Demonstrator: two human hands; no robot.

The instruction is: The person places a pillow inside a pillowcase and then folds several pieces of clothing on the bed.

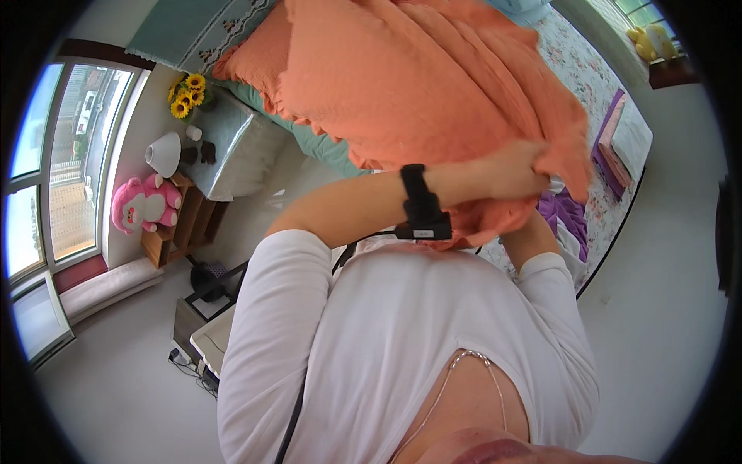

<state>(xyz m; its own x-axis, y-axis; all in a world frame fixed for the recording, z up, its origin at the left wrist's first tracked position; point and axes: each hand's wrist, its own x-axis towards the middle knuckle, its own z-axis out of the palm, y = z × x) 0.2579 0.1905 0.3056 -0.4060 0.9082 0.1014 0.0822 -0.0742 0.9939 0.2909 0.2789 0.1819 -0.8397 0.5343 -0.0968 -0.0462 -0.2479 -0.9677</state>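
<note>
A large orange ruffled bedding cover (pixel 406 98) hangs in folds in front of me, above the bed. My left hand (pixel 519 171) reaches across my body and grips its edge at the right; the hand is slightly blurred. A black strap with a small device (pixel 423 203) sits on my left forearm. My right forearm (pixel 527 238) goes up behind a lower fold of the cover, which hides my right hand. An orange ruffled pillow (pixel 255 55) and green bedding (pixel 324 148) lie behind and beneath the cover. Crumpled purple cloth (pixel 565 214) is beside my right arm.
The floral bed surface (pixel 571 69) bears folded purple and pink cloths (pixel 614 145) near its right edge. Left of the bed stand a covered bedside cabinet (pixel 232 156), a white lamp (pixel 164 155), sunflowers (pixel 188 95) and a pink plush toy (pixel 148 203) on a wooden shelf (pixel 185 220).
</note>
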